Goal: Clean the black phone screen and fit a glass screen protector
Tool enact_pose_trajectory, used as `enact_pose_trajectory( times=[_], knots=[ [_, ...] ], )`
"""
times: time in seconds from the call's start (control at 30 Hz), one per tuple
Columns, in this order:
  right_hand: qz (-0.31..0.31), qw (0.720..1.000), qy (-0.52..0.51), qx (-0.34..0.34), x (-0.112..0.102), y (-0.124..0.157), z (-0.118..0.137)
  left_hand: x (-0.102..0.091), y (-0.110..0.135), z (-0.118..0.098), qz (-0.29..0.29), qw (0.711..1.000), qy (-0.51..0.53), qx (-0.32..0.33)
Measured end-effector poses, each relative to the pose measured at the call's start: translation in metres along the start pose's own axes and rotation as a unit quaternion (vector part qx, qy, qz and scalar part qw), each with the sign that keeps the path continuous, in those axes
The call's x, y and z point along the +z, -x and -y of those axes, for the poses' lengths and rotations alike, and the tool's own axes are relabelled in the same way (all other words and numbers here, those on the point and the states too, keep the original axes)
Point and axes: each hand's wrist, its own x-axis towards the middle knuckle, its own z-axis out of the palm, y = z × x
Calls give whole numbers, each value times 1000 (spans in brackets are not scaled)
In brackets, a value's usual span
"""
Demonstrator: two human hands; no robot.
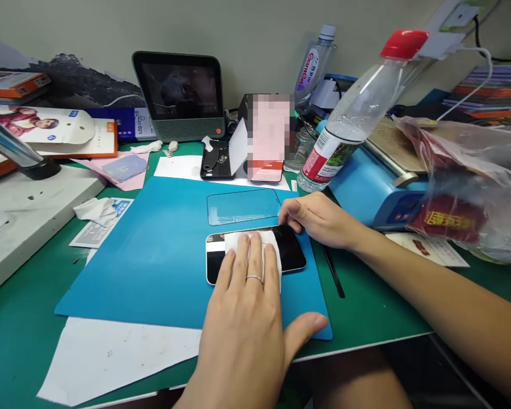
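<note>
green table top [375, 318] | on it: blue rectangular soft mat [153, 255] at centre, white paper sheet [111, 352] tucked under mat's near edge, thin black rod [334, 272] just right of mat, white flat slab [21, 210] far left, blue boxy machine [366, 187] right | on mat: black glossy rectangular phone [292, 250], clear film sheet [242, 207] just behind it

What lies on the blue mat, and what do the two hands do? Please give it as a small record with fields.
surface: blue mat on a green table
left hand: flat, palm down, pressing a white wipe onto the phone
right hand: fingers curled against the phone's far right edge; grip unclear
phone: lying flat, long side across the mat
behind phone: clear film flat on the mat, apart from the phone
right of mat: water bottle, tilted, red cap
</note>
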Motion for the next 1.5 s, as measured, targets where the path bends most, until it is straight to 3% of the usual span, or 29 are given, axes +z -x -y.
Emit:
enact_pose_trajectory(
  times=[0.23, 0.47, 0.87, 1.0, 1.13, 1.3, 1.5],
  knots=[
    [-11, 1000, 23, 0, 1, 0, 3, -2, -10, -1, 50, 996, 53, 53],
    [-35, 998, 44, 14, 4, -3, 11, -14, 9, 5, 33, 992, 93, 81],
    [-101, 989, 109, 23, 8, -7, 12, -43, 20, 70, 46, 995, 84, -7],
    [-125, 985, 115, -22, 11, -7, 12, -51, 18, 88, 103, 980, 169, -28],
    [-123, 981, 136, -63, 6, -7, 17, -58, 15, 110, 105, 976, 175, -72],
    [-28, 958, 255, -129, -4, -22, 31, -64, 16, 132, 4, 978, 116, -174],
    [92, 943, 296, -119, -9, -62, 51, -71, 13, 123, 39, 968, 160, -188]
  ],
)
